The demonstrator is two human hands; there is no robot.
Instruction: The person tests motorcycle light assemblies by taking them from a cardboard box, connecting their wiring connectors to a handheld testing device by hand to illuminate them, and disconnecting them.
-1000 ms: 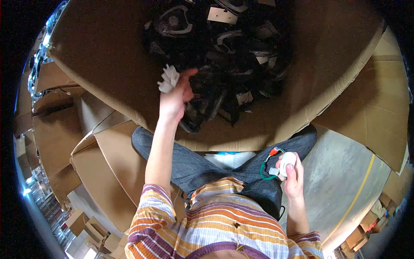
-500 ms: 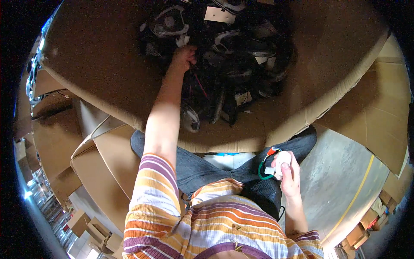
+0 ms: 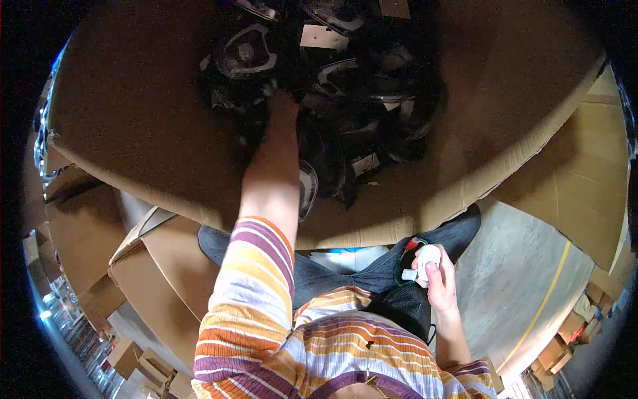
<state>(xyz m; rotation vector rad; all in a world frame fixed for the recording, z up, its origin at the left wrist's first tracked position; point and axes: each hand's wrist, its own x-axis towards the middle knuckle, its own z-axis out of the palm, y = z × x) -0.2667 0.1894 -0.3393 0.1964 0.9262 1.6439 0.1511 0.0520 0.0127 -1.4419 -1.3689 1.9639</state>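
Note:
My left hand (image 3: 282, 103) reaches deep into a large cardboard box (image 3: 359, 229), among dark objects (image 3: 345, 126) that look wrapped in clear plastic. Shadow hides its fingers, so whether they grip anything is unclear. Just beyond it lies a dark piece with a pale, rounded triangular rim (image 3: 247, 52). Over my right thigh, my right hand (image 3: 441, 279) is closed around a smooth white rounded piece (image 3: 427, 261). A small white tab (image 3: 409, 274) sticks out beside it, with a dark green wire and a red-orange bit near the fingers.
Pale cards (image 3: 323, 37) lie among the dark pieces. The box's near edge bows across in front of my knees. Open cardboard flaps (image 3: 163, 263) stand at the left. Grey floor with a yellow line (image 3: 545, 299) runs along the right, with more cartons (image 3: 126, 358) farther off.
My left arm has pushed farther into the box, and its hand has sunk into shadow among the dark pieces. The right hand still holds the white piece, shifted slightly.

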